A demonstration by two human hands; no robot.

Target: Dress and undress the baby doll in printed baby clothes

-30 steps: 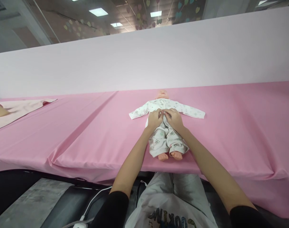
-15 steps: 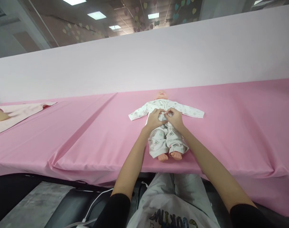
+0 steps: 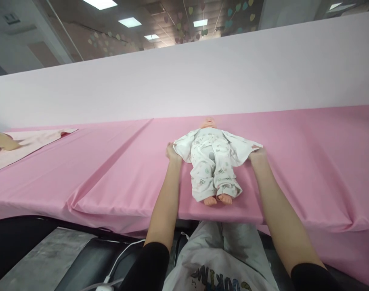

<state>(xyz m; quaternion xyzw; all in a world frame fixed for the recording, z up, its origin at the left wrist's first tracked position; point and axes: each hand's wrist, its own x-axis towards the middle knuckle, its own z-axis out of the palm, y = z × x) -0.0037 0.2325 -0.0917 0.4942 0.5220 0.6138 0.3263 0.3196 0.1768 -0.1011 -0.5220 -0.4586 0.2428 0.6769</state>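
A baby doll [image 3: 209,123] lies on its back on the pink table cover, head away from me and bare feet toward me. It wears printed white pants [image 3: 204,180] that reach high up its front. Its white top [image 3: 240,147] is undone, with the two front panels spread out to the sides over the sleeves. My left hand [image 3: 173,152] is closed on the edge of the left panel. On the other side, my right hand [image 3: 257,152] grips the right panel's edge. The fingertips of both hands are partly hidden by the cloth.
A pale cloth [image 3: 36,140] lies at the far left with a beige object [image 3: 4,141] on it, cut by the frame. A white wall [image 3: 184,85] stands behind the table. Black chairs [image 3: 90,258] and a white cable [image 3: 119,258] are below the front edge.
Both hands have moved apart from the middle of the doll's front out to either side. The top's front has opened, and its panels now lie spread over the sleeves.
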